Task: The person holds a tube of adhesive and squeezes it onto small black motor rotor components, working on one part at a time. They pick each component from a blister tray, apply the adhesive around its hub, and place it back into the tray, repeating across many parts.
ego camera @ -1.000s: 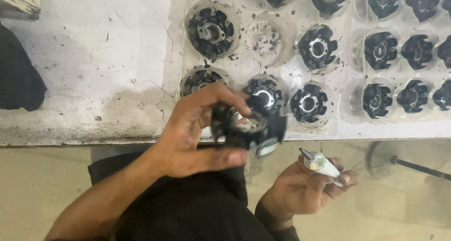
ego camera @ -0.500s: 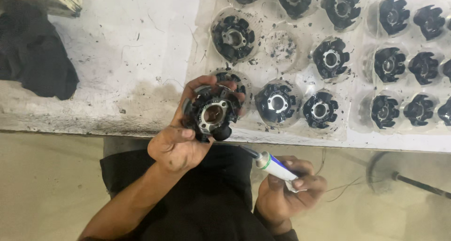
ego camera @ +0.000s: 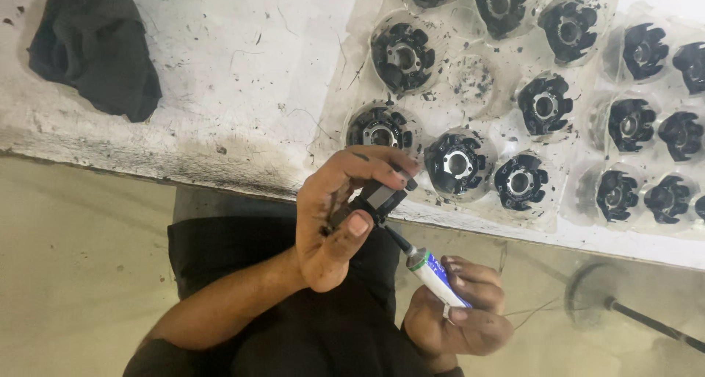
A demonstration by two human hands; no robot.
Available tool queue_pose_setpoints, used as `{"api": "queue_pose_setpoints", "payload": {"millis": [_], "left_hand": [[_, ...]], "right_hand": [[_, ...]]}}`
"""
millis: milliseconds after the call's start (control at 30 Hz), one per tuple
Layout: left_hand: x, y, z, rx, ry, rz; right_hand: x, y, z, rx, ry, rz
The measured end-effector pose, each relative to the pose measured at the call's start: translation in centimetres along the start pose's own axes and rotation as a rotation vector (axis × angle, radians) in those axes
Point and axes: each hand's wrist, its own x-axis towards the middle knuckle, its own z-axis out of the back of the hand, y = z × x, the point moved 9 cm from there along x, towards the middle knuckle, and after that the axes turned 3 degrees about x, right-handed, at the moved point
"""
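The rotor [ego camera: 374,200] is pinched in my left hand [ego camera: 334,226], just below the middle of the frame, right over the table's edge [ego camera: 242,182]. Thumb on the near side, fingers curled over the top, so it's a proper closed grip on the black part, turned edge-on to me. My right hand [ego camera: 459,318], lower right of centre, is wrapped around a small tube [ego camera: 439,278] with a white and blue body, and its dark nozzle is pointing up and left, touching or almost touching the underside of the rotor. Can't quite tell if the tip is actually on it.

Behind my hands, across the upper right, sits the clear tray [ego camera: 477,90] with more black rotors in its round pockets; one pocket near the middle is bare. A dark cloth [ego camera: 95,54] lies in the upper left, well apart from everything.

What I reckon could go wrong: I'm holding both things in the air off the table, so nothing steadies the nozzle. A small wobble and the stuff from the tube lands on my thumb or the wrong face of the rotor. Squeeze too hard and it probably blobs out. And my fingers look grimy, so the rotor could slip and drop into my lap.
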Motion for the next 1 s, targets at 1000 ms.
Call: {"api": "queue_pose_setpoints", "payload": {"millis": [1000], "left_hand": [[0.3,2.1,0.2,-0.143,-0.033,0.076]], "right_hand": [[1.5,1.2,-2.0,-0.122,0.191,0.061]]}}
